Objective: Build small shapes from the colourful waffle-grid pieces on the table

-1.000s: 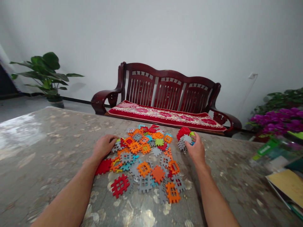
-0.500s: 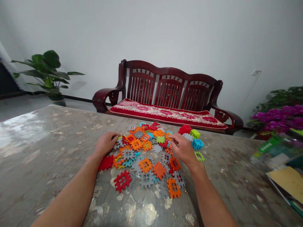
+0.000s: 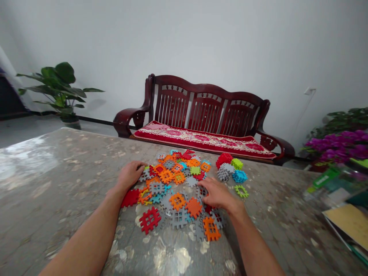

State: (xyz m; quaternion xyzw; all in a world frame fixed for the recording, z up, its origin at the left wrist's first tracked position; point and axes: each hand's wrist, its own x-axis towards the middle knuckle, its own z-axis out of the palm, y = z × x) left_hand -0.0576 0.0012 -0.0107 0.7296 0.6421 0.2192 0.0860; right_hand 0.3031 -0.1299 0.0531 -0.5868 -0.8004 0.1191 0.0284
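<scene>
A heap of plastic interlocking tiles in orange, red, grey, blue and green lies between my hands, many with window-like openings. My left hand rests on the table at the heap's left edge, fingers stretched out and touching the outer tiles. On the right side, my right hand reaches over the heap, thumb and index finger apart around a grey windowed tile. Part of that tile is hidden under the hand. Near my left wrist lies a red tile; a red windowed tile lies at the front.
Sorted stacks stand to the right: red tiles, green tiles, blue tiles and grey tiles. A single green frame tile lies before them. A wooden bench stands beyond the table; a yellowish box is at far right.
My right hand has moved toward me, from the heap's far right side to the grey windowed tile. The grey stack at the right now shows. My left hand has stayed in place.
</scene>
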